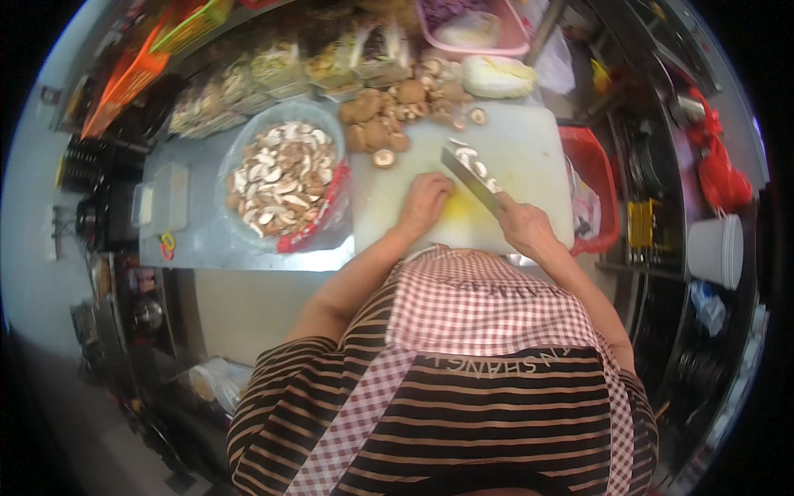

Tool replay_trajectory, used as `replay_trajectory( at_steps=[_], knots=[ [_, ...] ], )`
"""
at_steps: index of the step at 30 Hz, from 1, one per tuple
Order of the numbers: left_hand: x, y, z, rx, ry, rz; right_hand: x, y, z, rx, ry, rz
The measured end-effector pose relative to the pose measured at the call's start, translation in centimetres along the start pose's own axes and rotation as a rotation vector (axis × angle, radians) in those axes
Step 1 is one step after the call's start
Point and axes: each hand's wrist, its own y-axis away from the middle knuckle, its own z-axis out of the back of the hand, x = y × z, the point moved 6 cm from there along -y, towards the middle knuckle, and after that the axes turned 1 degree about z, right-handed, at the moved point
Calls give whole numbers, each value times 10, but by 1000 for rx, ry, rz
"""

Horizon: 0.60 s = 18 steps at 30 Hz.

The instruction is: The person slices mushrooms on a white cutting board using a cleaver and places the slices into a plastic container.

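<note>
My right hand (526, 228) grips the handle of a cleaver (470, 178), its blade slanting up and left over a white cutting board (533, 149). Fresh mushroom slices (476, 162) lie along the blade's right side. Left of the blade, my left hand (425, 201) rests on the board with curled fingers; whether anything is under them is hidden. Whole brown mushrooms (375, 118) are heaped at the board's far left corner, and one mushroom (384, 159) sits apart nearer me. Beside the board, a lined basin (231, 161) holds many sliced mushrooms (282, 180).
A napa cabbage (498, 77) and a pink basin (477, 51) stand behind the board. Bagged vegetables (276, 68) line the back. A red bin (602, 186) is at the right. Left on the metal table (198, 248) are a plastic container (170, 198) and scissors (167, 245).
</note>
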Motion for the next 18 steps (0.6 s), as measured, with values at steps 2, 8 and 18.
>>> replay_trajectory(
  at_steps=[2,8,18],
  knots=[
    [-4,-5,1,22,32,33,9,7,3,8,32,44],
    [1,-4,-5,44,14,82,-3,-17,-49,-13,-20,-12],
    [0,-3,-3,0,2,76,1,-13,-46,78,-45,-72]
  ],
)
